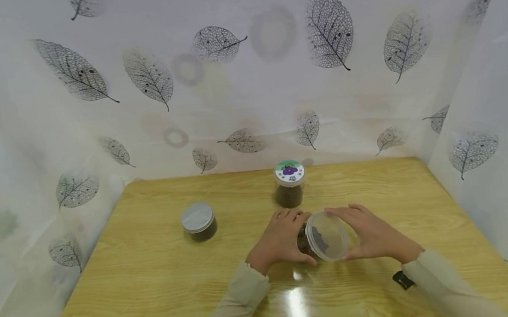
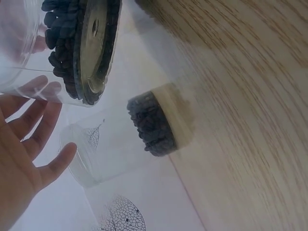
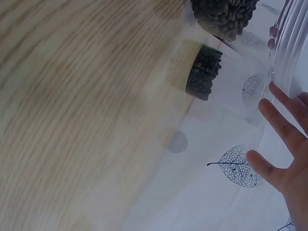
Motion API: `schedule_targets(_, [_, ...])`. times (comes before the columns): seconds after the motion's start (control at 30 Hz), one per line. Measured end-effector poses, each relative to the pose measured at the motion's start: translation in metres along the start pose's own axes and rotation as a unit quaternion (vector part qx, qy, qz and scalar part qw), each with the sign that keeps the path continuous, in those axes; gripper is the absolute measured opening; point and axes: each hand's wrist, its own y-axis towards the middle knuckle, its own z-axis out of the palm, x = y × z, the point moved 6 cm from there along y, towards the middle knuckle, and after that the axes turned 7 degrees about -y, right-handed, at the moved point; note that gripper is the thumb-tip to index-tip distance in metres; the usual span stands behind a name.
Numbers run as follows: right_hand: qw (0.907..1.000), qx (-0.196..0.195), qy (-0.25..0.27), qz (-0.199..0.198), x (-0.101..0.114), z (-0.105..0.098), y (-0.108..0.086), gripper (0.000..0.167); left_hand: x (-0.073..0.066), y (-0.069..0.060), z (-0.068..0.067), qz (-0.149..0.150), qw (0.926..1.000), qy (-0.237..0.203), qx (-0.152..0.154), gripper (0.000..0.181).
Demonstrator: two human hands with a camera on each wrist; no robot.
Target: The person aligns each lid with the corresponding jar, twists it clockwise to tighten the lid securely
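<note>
Between both hands is a clear plastic jar (image 2: 62, 53) with dark beans inside, tilted so that its lid end points to the right. My left hand (image 1: 283, 239) grips the jar body, thumb toward me and fingers on the far side. At the other end my right hand (image 1: 369, 234) holds the clear round lid (image 1: 331, 236) by its rim, thumb at the near edge and fingers at the far edge. The lid is against the jar mouth; whether it is screwed down I cannot tell. The right wrist view shows just the ridged clear edge near the fingers (image 3: 284, 127).
Behind the hands stands a jar with a picture lid (image 1: 289, 172) and dark contents. A low jar with a silver lid (image 1: 199, 218) is to the left. The wood-grain table (image 1: 156, 288) meets a leaf-print curtain (image 1: 239, 89) at the back and sides.
</note>
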Motion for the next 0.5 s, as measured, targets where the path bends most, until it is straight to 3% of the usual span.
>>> schedule_targets(0.5, [0.9949, -0.039, 0.008, 0.093, 0.008, 0.007, -0.012, 0.109, 0.0, -0.003, -0.001, 0.0, 0.9998, 0.004, -0.022, 0.106])
